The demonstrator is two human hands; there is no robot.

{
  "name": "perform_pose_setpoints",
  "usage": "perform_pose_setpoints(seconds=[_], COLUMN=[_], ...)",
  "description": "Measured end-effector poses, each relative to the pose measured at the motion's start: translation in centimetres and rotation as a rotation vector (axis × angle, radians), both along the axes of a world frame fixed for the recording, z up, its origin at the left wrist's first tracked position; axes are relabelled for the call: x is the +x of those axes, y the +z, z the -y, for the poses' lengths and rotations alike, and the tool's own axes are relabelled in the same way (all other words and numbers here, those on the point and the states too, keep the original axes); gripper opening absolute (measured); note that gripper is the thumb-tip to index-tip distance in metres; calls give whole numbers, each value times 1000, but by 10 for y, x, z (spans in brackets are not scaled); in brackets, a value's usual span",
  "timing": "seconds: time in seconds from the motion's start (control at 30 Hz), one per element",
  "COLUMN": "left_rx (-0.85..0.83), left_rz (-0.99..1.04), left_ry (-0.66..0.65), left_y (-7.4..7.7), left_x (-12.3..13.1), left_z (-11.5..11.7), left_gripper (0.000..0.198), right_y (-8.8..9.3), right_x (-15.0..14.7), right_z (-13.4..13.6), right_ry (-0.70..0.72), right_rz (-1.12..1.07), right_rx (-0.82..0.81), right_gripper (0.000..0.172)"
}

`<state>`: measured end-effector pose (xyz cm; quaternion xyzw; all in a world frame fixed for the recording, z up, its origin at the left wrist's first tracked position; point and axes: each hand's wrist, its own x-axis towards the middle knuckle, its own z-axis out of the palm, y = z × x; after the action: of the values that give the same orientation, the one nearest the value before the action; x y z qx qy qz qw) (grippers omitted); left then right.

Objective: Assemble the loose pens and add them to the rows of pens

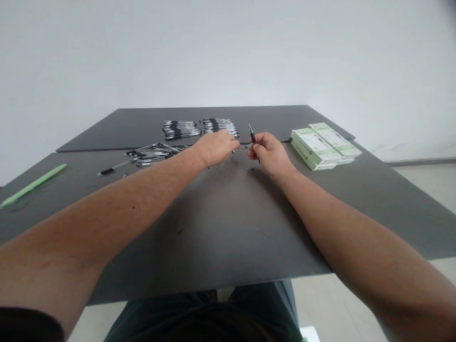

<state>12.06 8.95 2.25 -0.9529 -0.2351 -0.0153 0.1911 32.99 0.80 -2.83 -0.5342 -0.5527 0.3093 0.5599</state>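
Observation:
In the head view my right hand [268, 152] is closed round a pen [252, 137] with a black grip, its metal tip pointing up and away from me. Left of it, my left hand [220, 145] hangs low over the table with its fingers pinched together. A tiny bright bit shows by those fingertips, too small to name. Beyond my left hand lies a neat stack of clear pens with black grips [218, 124], and a second stack [180, 129] is beside it. Partly behind my left forearm, loose pens [156, 154] lie in an untidy heap.
Green-and-white boxes [317, 148] are stacked at the right of the dark grey table [228, 223]. A light green stick-like thing [35, 184] lies on the far left. One pen [113, 168] lies apart from the heap. A seam crosses the table behind my hands.

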Motion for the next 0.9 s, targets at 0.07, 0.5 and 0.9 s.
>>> perform_pose_setpoints(seconds=[0.07,0.5,0.9], left_rx=[18,-62,-247], left_rz=[-58,-53,530], left_ry=[2,55,204], left_y=[-2,-14,0], left_x=[9,29,-17], left_z=[-5,-21,5], left_gripper=[33,35,18], right_y=[0,-3,3], right_x=[-1,0,-5], right_z=[-1,-5,3], right_ry=[3,30,47], right_rz=[10,123,126], right_rx=[13,27,-6], right_gripper=[22,19,20])
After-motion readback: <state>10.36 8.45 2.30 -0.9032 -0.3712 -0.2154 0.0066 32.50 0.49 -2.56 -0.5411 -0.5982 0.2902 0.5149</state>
